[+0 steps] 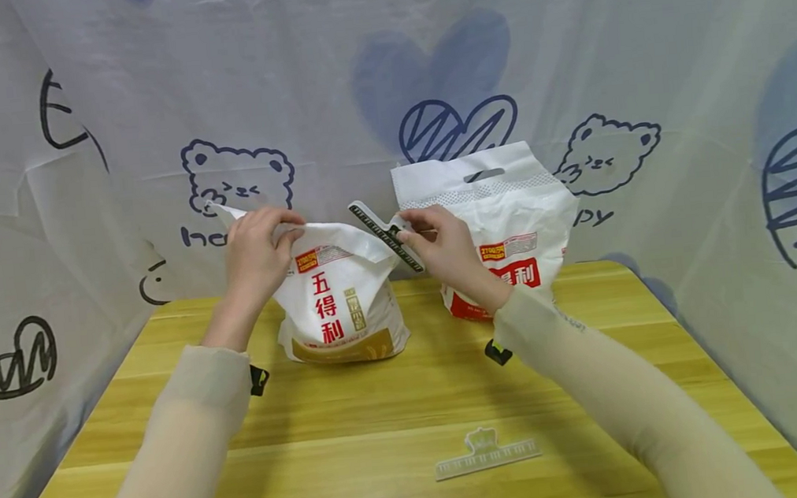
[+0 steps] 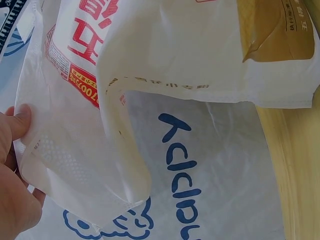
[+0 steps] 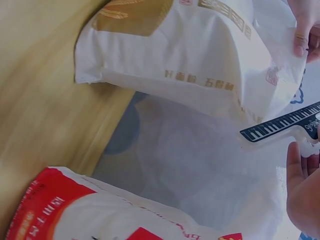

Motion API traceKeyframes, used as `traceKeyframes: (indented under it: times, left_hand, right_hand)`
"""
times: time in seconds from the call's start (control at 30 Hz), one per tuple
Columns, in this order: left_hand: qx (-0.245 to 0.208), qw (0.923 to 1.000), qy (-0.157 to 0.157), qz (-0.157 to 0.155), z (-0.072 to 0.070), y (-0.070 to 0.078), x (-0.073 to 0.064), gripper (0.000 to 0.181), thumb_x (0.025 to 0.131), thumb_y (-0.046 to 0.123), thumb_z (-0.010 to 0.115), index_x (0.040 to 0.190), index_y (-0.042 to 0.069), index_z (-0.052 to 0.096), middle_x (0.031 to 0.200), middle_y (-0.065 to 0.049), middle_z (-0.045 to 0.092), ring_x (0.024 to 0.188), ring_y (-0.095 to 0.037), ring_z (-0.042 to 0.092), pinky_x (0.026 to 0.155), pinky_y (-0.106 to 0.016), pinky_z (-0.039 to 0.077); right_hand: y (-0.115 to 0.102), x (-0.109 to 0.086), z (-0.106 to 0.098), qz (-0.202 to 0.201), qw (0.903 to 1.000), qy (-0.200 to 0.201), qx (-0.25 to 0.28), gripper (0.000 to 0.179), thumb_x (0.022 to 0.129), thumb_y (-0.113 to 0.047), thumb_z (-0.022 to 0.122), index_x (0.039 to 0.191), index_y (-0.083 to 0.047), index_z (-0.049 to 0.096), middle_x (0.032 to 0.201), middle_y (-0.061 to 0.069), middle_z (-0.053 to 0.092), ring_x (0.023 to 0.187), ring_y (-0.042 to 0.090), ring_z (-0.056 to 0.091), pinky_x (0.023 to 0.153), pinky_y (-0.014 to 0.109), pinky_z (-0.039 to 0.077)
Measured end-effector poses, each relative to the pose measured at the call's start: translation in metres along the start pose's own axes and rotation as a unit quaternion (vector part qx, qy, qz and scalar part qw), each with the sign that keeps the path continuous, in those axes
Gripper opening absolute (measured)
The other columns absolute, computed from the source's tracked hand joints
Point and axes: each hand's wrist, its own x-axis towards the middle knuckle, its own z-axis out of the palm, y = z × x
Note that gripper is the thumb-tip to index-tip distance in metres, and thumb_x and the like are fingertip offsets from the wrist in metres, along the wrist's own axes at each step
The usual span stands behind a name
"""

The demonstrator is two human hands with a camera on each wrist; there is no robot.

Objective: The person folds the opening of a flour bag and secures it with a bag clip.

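Note:
A white flour bag (image 1: 350, 308) with red lettering and a gold-brown lower band stands on the table, its top folded over. My left hand (image 1: 256, 249) pinches the bag's top edge at the left; the left wrist view shows the thumb (image 2: 20, 122) against the white sheet. In my right hand (image 1: 450, 246) is a black bag clip (image 1: 372, 224) with a piano-key pattern, pinched by its handle. The clip slants beside the bag's upper right corner. From the right wrist view, the clip's bar (image 3: 280, 124) lies close to the bag's top.
A second flour bag (image 1: 503, 228), with red print and a handle slot, stands at the back right, partly behind my right forearm. A pale bag clip (image 1: 489, 456) lies near the front of the wooden table (image 1: 346, 459). A printed cloth (image 1: 326, 73) hangs behind.

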Motion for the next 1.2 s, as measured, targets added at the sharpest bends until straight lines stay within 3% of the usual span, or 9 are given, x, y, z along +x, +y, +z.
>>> traceKeyframes:
  times: [0.63, 1.2]
  left_hand:
    - [-0.009, 0.9999, 0.003, 0.009, -0.001, -0.001, 0.002, 0.011, 0.096, 0.005, 0.072, 0.106, 0.007, 0.073, 0.113, -0.012, 0.074, 0.125, -0.036, 0.06, 0.122, -0.058, 0.027]
    - [-0.004, 0.9999, -0.008, 0.006, -0.003, -0.001, 0.004, 0.012, 0.097, 0.008, 0.072, 0.109, 0.008, 0.073, 0.113, -0.012, 0.073, 0.12, -0.035, 0.062, 0.121, -0.057, 0.029]
  right_hand:
    - [-0.012, 0.036, 0.013, 0.002, 0.9998, 0.01, 0.016, 0.022, 0.096, -0.005, 0.074, 0.117, -0.001, 0.077, 0.106, 0.013, 0.069, 0.103, 0.024, 0.07, 0.093, 0.03, 0.059]
    - [-0.019, 0.049, 0.032, 0.009, 0.999, 0.005, 0.043, 0.021, 0.092, -0.002, 0.077, 0.113, 0.001, 0.078, 0.105, 0.016, 0.071, 0.099, 0.029, 0.074, 0.087, 0.026, 0.06]
